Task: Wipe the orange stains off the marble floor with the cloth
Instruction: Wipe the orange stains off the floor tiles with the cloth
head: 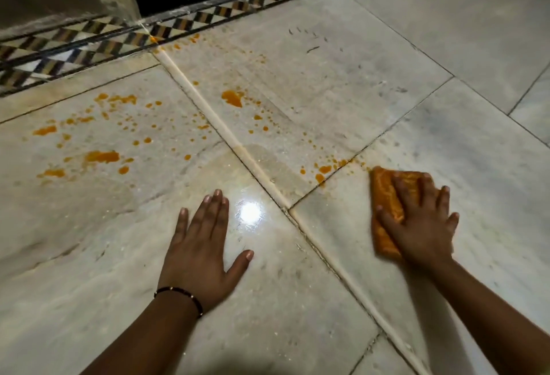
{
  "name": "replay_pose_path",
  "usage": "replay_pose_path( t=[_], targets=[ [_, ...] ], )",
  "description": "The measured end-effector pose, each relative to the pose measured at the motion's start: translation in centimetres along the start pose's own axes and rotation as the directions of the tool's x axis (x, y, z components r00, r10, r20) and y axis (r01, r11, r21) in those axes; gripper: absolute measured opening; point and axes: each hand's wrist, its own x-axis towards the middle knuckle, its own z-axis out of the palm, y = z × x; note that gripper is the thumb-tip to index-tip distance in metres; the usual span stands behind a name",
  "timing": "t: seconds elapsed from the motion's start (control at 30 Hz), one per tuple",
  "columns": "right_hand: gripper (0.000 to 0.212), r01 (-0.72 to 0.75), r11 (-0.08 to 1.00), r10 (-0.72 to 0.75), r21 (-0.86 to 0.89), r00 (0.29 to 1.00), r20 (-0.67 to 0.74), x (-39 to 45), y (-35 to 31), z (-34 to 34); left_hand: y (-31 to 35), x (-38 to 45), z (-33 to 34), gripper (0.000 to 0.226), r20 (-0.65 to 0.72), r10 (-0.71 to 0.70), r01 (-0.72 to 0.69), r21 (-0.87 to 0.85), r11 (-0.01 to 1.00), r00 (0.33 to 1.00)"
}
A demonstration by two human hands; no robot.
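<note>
Right hand (416, 223), fingers spread, presses orange cloth (387, 196) flat on marble floor (342, 83), near right. Left hand (205, 246) flat on floor, fingers together. Orange stains (101, 156) far left.

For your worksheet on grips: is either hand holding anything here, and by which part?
The right hand presses flat on top of the orange cloth; no grip. The left hand rests on bare floor.

Right hand (416, 223) flat on orange cloth (385, 196); left hand (202, 243) flat on marble floor (327, 83); orange stains (101, 156) beyond.
</note>
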Motion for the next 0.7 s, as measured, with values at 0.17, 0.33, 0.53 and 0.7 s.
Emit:
replay_pose_path(
  t=[0.17,0.33,0.53,0.7],
  targets=[
    [0.078,0.007,1.0,-0.006,-0.025,1.0,0.017,7.0,-5.6,-0.3,0.1,0.0,0.0,0.085,0.014,-0.008,0.008,0.006,1.0,1.0],
    [0.071,0.475,0.877,-0.472,-0.079,0.88,0.047,2.5,-11.8,0.6,0.1,0.0,-0.1,0.085,0.016,-0.003,0.003,0.005,1.0,1.0],
    [0.068,0.388,0.92,-0.388,-0.046,0.921,0.022,-0.7,-3.4,0.6,-0.1,-0.1,0.0,0.085,0.005,0.003,-0.003,0.004,1.0,1.0],
    [0.074,0.145,0.989,-0.145,0.007,0.989,0.017,6.3,-7.9,-0.2,0.1,0.0,-0.1,0.085,-0.001,0.008,-0.008,0.023,1.0,1.0]
  ],
)
